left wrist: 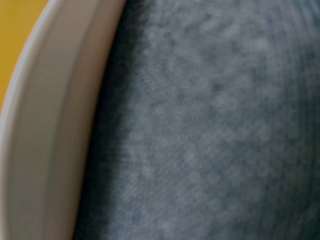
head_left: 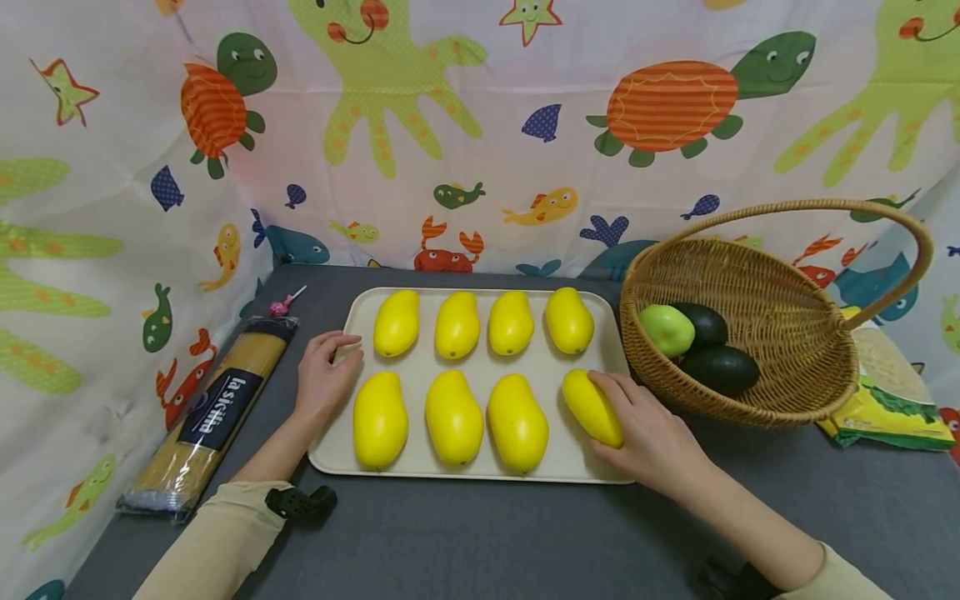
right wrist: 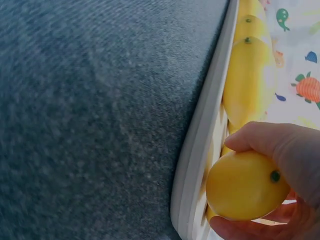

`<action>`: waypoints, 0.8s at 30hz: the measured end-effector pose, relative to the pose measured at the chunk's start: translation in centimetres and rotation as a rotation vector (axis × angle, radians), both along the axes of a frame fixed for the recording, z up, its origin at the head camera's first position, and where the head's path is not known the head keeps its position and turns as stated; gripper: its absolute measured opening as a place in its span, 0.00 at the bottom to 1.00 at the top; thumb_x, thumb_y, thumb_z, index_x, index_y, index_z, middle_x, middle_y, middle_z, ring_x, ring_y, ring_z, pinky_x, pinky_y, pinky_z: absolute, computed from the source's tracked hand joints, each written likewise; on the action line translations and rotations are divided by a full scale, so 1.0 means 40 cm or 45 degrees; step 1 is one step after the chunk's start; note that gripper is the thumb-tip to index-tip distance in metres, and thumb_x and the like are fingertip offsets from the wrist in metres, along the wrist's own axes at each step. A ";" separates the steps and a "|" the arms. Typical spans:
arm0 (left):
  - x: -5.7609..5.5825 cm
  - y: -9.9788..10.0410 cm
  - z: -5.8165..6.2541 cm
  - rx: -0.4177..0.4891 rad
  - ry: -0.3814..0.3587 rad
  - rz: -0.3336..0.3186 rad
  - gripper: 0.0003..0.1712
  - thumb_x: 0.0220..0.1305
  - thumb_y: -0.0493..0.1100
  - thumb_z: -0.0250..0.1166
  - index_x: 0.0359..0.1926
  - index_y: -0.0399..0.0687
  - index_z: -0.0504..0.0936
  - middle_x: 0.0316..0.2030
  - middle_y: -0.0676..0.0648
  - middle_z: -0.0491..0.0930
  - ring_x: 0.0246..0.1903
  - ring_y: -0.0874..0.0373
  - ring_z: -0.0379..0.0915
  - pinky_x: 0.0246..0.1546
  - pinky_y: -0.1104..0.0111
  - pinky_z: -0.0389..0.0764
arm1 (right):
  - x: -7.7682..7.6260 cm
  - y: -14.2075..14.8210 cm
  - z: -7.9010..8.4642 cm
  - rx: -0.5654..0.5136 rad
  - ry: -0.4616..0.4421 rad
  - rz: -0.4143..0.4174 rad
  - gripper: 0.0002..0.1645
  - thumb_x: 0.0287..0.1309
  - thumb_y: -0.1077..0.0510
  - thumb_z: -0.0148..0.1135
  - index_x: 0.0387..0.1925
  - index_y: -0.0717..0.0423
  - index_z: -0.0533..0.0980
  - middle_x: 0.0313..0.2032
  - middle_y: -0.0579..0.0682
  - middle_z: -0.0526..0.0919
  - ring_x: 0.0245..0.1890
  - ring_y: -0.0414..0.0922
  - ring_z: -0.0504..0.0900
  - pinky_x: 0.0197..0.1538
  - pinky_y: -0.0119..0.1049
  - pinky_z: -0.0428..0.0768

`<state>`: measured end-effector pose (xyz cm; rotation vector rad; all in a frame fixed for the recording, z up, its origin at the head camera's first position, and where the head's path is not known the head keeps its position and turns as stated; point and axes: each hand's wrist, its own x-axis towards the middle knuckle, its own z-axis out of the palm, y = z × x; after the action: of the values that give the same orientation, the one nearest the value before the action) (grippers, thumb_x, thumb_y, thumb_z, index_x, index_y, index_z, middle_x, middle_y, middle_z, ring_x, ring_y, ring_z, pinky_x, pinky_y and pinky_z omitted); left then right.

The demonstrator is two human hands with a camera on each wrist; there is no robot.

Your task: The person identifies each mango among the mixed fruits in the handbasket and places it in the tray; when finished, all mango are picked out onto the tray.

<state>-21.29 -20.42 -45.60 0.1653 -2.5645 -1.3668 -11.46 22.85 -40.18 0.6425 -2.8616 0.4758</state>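
Observation:
Two rows of yellow mangoes lie on a cream tray (head_left: 465,367). At the front right of the tray, my right hand (head_left: 651,429) grips a mango (head_left: 588,407), which lies tilted to the left at its top. The right wrist view shows the thumb on one side of this mango (right wrist: 245,187) and fingers on the other. My left hand (head_left: 326,375) rests at the tray's left edge, its fingertips at the rim near a front-row mango (head_left: 380,419). In the left wrist view only the tray's rim (left wrist: 50,125) shows; the left hand is out of that view.
A wicker basket (head_left: 795,333) at the right holds a green fruit (head_left: 666,330) and two dark avocados (head_left: 720,371). Behind it lies a yellow-green package (head_left: 892,392). At the left are a pack of spaghetti (head_left: 217,417) and a pink lollipop (head_left: 281,307). A patterned curtain (head_left: 480,125) stands behind.

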 end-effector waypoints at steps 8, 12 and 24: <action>-0.002 -0.001 0.000 0.003 0.020 -0.005 0.16 0.65 0.40 0.63 0.51 0.37 0.82 0.60 0.39 0.69 0.60 0.44 0.64 0.63 0.54 0.65 | 0.011 -0.007 0.002 0.048 -0.025 0.048 0.55 0.40 0.41 0.77 0.69 0.51 0.64 0.61 0.53 0.70 0.52 0.51 0.73 0.35 0.48 0.82; 0.000 -0.003 0.000 -0.002 0.033 -0.009 0.16 0.65 0.40 0.63 0.51 0.36 0.82 0.59 0.39 0.69 0.60 0.44 0.64 0.63 0.54 0.65 | 0.017 -0.008 0.011 0.062 -0.088 0.067 0.57 0.40 0.38 0.75 0.71 0.50 0.62 0.64 0.52 0.67 0.56 0.51 0.72 0.38 0.50 0.82; 0.001 -0.001 0.001 0.000 0.013 -0.013 0.17 0.65 0.40 0.62 0.52 0.37 0.82 0.60 0.39 0.68 0.60 0.44 0.64 0.63 0.54 0.64 | 0.024 0.013 0.016 -0.033 -0.150 0.112 0.56 0.39 0.47 0.76 0.70 0.55 0.63 0.64 0.55 0.66 0.59 0.52 0.71 0.56 0.51 0.75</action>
<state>-21.25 -20.46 -45.56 0.1458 -2.5606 -1.3677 -10.50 23.37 -39.56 0.7625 -2.9411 0.5814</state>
